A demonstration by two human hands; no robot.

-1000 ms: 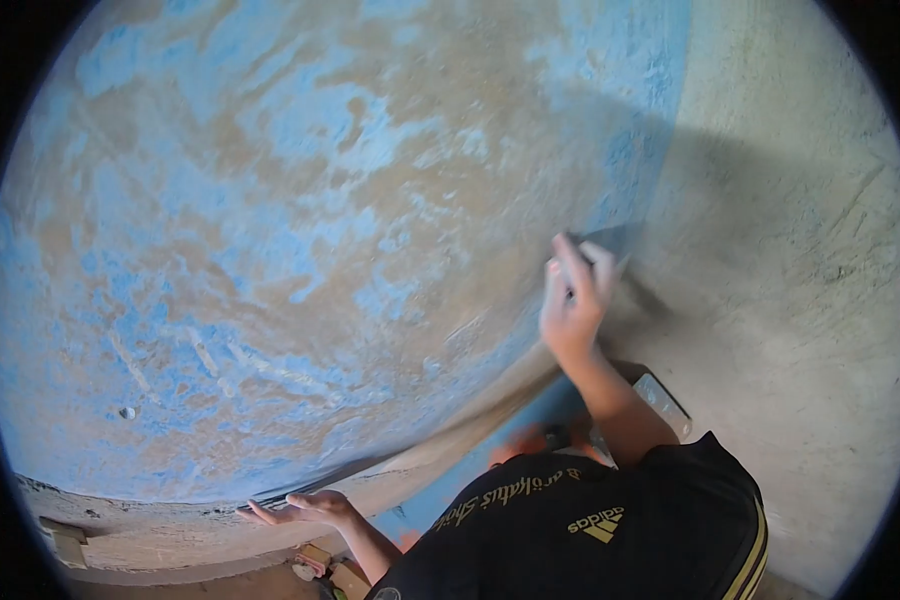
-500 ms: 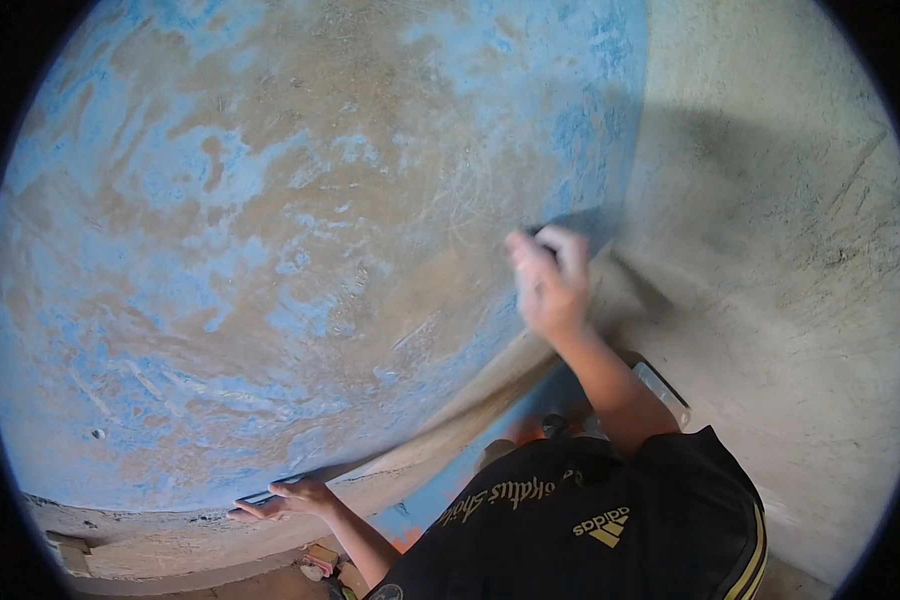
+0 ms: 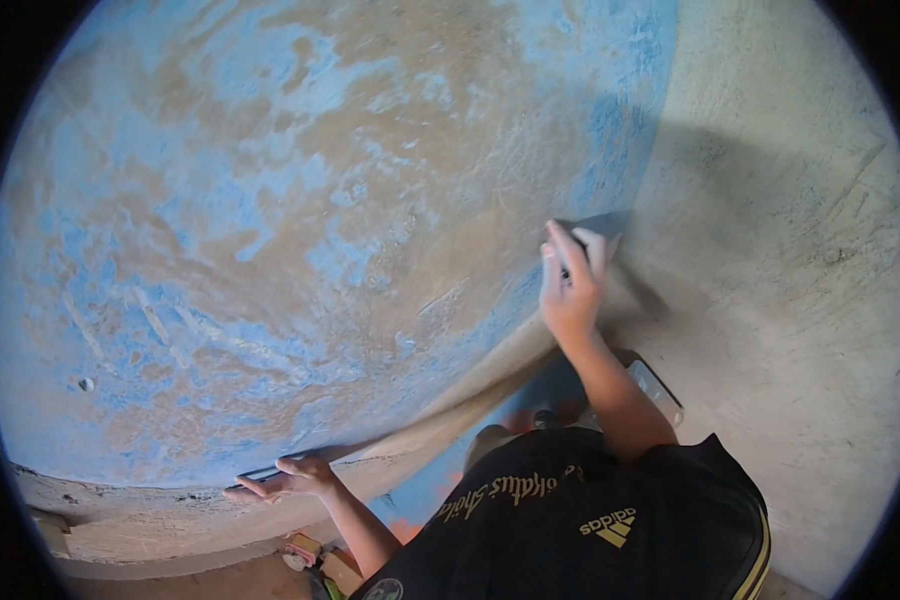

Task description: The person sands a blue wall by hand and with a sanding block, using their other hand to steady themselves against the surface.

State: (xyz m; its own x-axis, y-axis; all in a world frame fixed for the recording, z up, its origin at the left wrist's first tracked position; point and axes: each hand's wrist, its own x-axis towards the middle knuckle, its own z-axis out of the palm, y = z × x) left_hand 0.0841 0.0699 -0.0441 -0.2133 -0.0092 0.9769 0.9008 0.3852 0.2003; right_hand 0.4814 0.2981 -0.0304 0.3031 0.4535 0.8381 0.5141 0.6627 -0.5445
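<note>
Wall (image 3: 370,190), scratched and blotchy blue, backs right hand (image 3: 574,290) gripping dark object (image 3: 566,274).

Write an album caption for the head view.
Right hand up at a patchy blue-and-tan wall, left hand holding a thin dark strip by its lower edge.

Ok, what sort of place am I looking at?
Probably a room under renovation: a patchy blue-and-brown wall, a scuffed, greyish wall beside it, and small blocky pieces lying below the left hand.
</note>
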